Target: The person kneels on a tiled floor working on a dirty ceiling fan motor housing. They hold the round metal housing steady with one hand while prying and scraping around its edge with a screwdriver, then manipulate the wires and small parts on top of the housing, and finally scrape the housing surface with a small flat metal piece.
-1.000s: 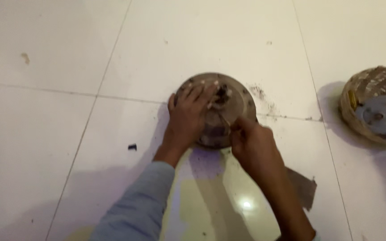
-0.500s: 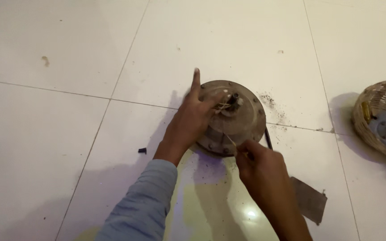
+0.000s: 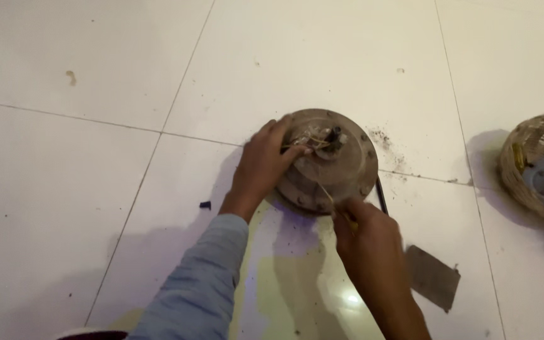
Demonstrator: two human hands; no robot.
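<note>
A round, dirty metal motor housing [image 3: 341, 173] lies flat on the white tiled floor [image 3: 96, 157], with a short shaft and a tuft of thin wires [image 3: 313, 141] at its centre. My left hand [image 3: 262, 167] rests on the housing's left edge, fingertips pinching the wires near the shaft. My right hand [image 3: 369, 242] sits just below the housing, fingers closed on a thin wire strand [image 3: 330, 198] that runs up towards the centre.
A second round motor part with copper windings [image 3: 539, 170] lies at the right edge. A flat grey metal piece [image 3: 432, 277] lies right of my right wrist. A thin dark rod [image 3: 381, 195] and dark grit lie beside the housing; a small dark bit [image 3: 204, 204] lies left.
My right hand has drawn back from the housing's centre to below its rim, pulling a thin wire strand out. My left hand stays on the housing, fingers now curled on the wires.
</note>
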